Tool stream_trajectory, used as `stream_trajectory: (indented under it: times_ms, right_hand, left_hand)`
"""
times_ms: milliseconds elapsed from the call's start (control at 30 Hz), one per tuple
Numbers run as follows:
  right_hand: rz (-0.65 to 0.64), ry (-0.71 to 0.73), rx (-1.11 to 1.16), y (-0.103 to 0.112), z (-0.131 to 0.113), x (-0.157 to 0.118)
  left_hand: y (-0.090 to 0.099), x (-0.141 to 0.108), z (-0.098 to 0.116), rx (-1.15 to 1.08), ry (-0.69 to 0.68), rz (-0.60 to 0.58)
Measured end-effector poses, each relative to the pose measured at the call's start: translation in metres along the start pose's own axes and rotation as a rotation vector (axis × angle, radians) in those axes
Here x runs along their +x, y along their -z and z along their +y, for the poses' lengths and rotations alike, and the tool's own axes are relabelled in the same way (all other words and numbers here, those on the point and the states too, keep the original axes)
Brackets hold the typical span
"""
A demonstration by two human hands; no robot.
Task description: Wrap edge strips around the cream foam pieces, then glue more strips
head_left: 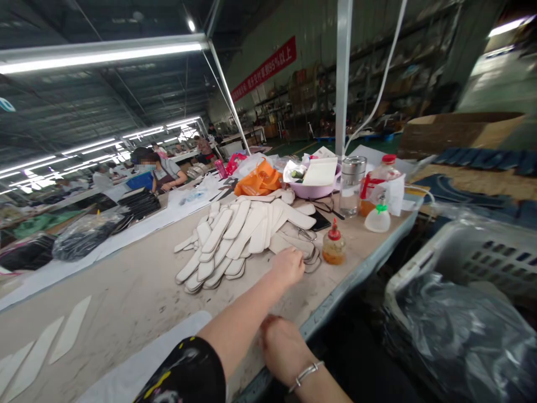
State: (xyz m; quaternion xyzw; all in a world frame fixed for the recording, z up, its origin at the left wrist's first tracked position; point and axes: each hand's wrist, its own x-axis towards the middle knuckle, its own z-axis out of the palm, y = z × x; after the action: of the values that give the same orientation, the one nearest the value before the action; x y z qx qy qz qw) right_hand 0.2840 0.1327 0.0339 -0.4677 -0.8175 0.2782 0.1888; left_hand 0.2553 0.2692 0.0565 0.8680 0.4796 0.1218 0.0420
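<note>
1. Both hands curl with fingers largely hidden; whether the left hand point(289, 266), touching the near-right end of the pile of pale strips point(235, 235), grasps one, I cannot tell.
2. Blurred, the right hand point(281, 341) hangs near the edge of the worktop point(138, 285); its grip is equally unclear.
3. Strips overlap, covering one another.
4. Right of the left hand stands a small red-topped bottle point(334, 251).
5. Crumpled clear plastic point(465, 330) obscures the contents of a basket point(457, 240), cut off at right.
</note>
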Motion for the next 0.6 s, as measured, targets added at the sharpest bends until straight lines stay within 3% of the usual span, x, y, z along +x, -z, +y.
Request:
stream_trajectory:
  times_ms: [167,300,400,500,600]
  right_hand:
    - [-0.012,0.067,0.131,0.002,-0.007,-0.009]
    - [-0.165,0.198,0.561,0.008,-0.023,-0.015]
    - [-0.187,0.123,0.824,0.012,-0.027,-0.014]
    - [0.045,0.069,0.657,0.006,-0.016,-0.01]
    - [0.208,0.224,0.229,-0.019,0.009,0.0]
  left_hand:
    - [0.042,-0.107,-0.028,-0.103,-0.081,0.004]
    - [0.071,-0.209,-0.053,-0.319,-0.049,-0.089]
    - [0.09,-0.273,-0.063,-0.375,0.034,-0.137]
    - [0.102,-0.321,-0.064,-0.335,0.09,-0.152]
    - [0.106,-0.355,-0.072,-0.239,0.213,-0.119]
